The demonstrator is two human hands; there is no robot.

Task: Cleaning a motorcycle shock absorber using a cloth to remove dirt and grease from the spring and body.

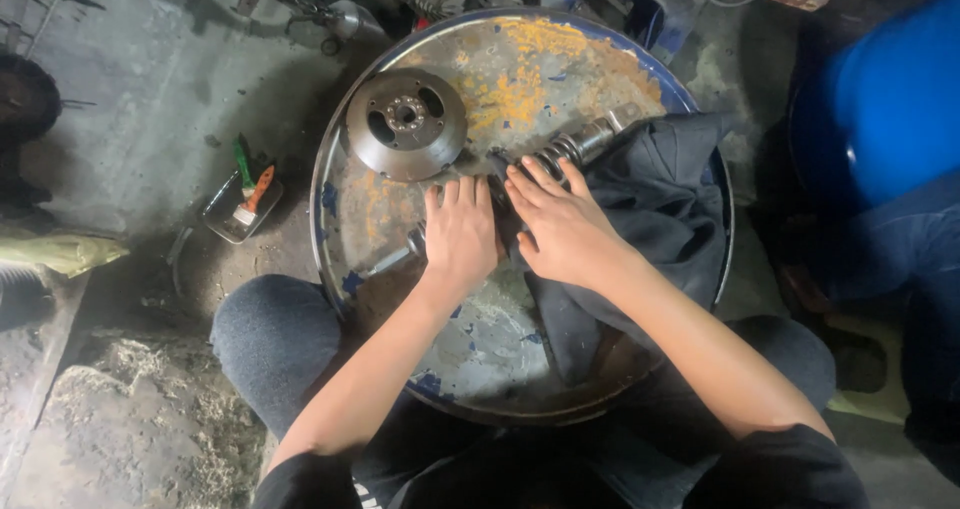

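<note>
Both hands' grip clenched on the coil-spring shock absorber (560,154) (dark cloth (650,209) alongside): left hand (460,234), right hand (560,229).

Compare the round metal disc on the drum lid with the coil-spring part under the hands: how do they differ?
The round metal disc lies flat and untouched; the coil-spring part lies slantwise under the left hand and right hand. The disc is wide and round with cut-outs around a hub; the spring part is long and narrow. The disc is fully exposed, the spring part partly covered by a dark cloth. Both are metal and rest on the rusty drum lid.
</note>
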